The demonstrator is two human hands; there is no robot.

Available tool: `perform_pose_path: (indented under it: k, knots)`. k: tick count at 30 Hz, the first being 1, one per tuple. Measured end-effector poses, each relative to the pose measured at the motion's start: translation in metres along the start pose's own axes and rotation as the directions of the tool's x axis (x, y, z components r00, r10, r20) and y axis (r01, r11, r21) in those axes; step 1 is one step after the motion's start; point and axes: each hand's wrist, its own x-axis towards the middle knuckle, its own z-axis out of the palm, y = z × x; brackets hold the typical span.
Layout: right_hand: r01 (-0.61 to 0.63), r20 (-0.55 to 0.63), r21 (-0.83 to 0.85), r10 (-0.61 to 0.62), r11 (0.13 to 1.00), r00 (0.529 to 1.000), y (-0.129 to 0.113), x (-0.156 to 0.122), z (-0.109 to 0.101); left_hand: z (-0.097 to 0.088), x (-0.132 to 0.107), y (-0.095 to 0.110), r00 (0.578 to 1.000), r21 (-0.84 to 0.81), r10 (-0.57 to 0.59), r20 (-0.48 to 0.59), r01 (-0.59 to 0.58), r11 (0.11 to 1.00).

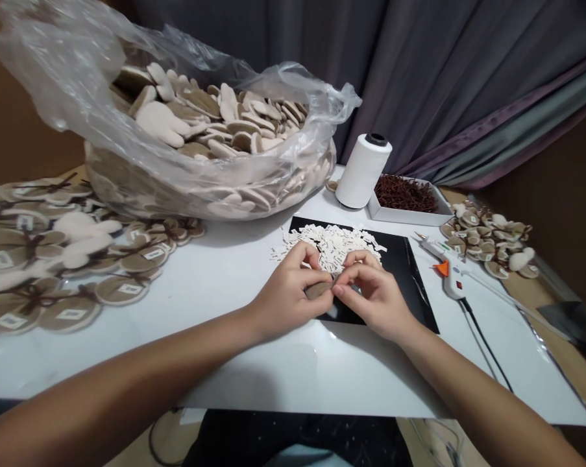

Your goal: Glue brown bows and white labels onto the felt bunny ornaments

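We pinch brown piece point(318, 290) in left hand point(293, 284); right hand point(376, 293) at its edge, grip unclear. Labelled pieces point(108, 292), nine o'clock, look done; bagged pieces point(195, 120), eleven o'clock, seem pending.

The black sheet point(403, 259) sets off white labels point(334, 243) marked with dark print; above it, one small piece point(317, 290) is brown. Left of the sheet, the tabletop point(219, 269) is white. Behind it, thread point(363, 172) is white, bows point(404, 194) dark red; to its right, a white glue gun point(454, 279) has an orange trigger point(440, 268).
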Motion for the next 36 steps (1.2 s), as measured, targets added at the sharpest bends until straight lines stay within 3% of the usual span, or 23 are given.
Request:
perform_pose_path:
  k: [2,4,8,11,13,15,18,24,32,34,36]
  knots:
    - [-0.187,0.024,0.236,0.187,0.954,0.982,0.002,0.0,0.005,0.001,-0.001,-0.001,0.999,0.018,0.036,-0.012,-0.036,0.999]
    - [-0.325,0.088,0.411,0.318,0.852,0.944,0.002,0.001,0.007,0.002,-0.002,-0.002,0.998,0.041,0.065,-0.017,-0.064,0.997]
    - [-0.426,0.163,0.54,0.407,0.726,0.899,0.003,0.003,0.004,0.001,-0.002,-0.002,0.999,0.019,0.041,-0.031,-0.04,0.999]
    - [-0.424,0.162,0.61,0.419,0.669,0.893,0.004,0.004,0.002,0.001,0.0,-0.003,0.986,-0.187,-0.164,0.019,0.164,0.968]
    - [-0.405,0.148,0.64,0.413,0.652,0.899,0.005,0.005,0.002,0.001,0.001,-0.005,0.933,-0.386,-0.321,0.163,0.36,0.849]
    - [-0.384,0.134,0.652,0.399,0.654,0.907,0.006,0.005,0.003,0.002,0.003,-0.006,0.877,-0.512,-0.395,0.274,0.481,0.712]
    - [-0.353,0.1,0.65,0.385,0.673,0.918,0.008,0.006,0.004,0.004,0.004,-0.005,0.862,-0.596,-0.424,0.278,0.501,0.628]
    - [-0.356,0.106,0.614,0.373,0.704,0.922,0.014,0.008,0.001,0.004,0.006,-0.001,0.885,-0.649,-0.399,0.24,0.451,0.613]
    - [-0.48,0.263,0.613,0.411,0.627,0.873,0.008,0.007,-0.001,0.003,0.009,-0.008,0.907,-0.713,-0.299,0.298,0.419,0.562]
    - [-0.455,0.261,0.569,0.373,0.686,0.89,0.009,0.007,-0.003,0.003,0.009,-0.009,0.904,-0.718,-0.302,0.303,0.425,0.551]
    - [-0.344,0.208,0.445,0.278,0.827,0.938,0.011,0.01,-0.009,0.003,0.009,-0.009,0.895,-0.712,-0.307,0.323,0.444,0.543]
